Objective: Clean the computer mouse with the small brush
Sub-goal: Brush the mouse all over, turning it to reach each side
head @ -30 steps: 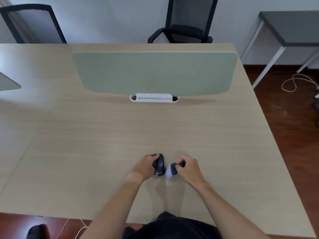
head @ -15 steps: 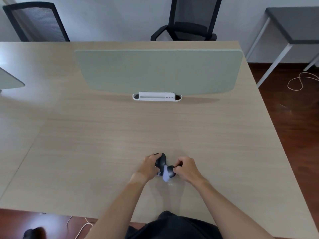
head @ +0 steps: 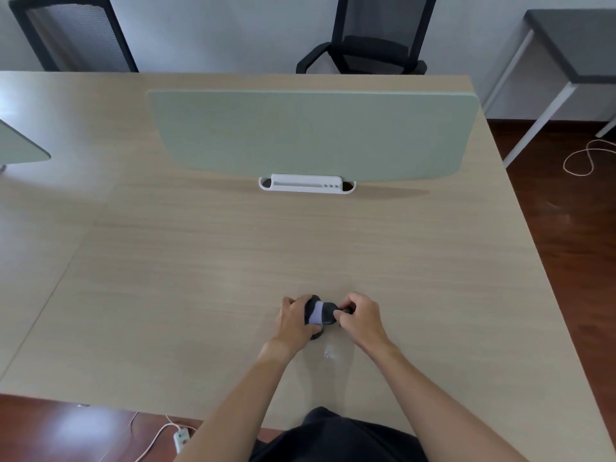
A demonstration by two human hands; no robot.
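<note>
A black computer mouse (head: 310,306) stands tilted on its side near the desk's front edge, held by my left hand (head: 293,320), which hides most of it. My right hand (head: 361,316) pinches the dark handle of a small brush (head: 325,313). The brush's round head, dark at the base with pale lilac bristle tips, lies across the mouse, bristles against its surface. Both hands are close together, about a hand's width apart at the wrists.
A pale green divider panel (head: 310,135) on a white clamp base (head: 306,184) stands across the middle of the wooden desk (head: 166,261). Two black chairs (head: 366,38) sit behind. A small glint or speck (head: 328,353) lies on the desk below the hands.
The brush head has moved left from beside the mouse onto it. The right hand followed to the left; the left hand kept hold of the mouse.
</note>
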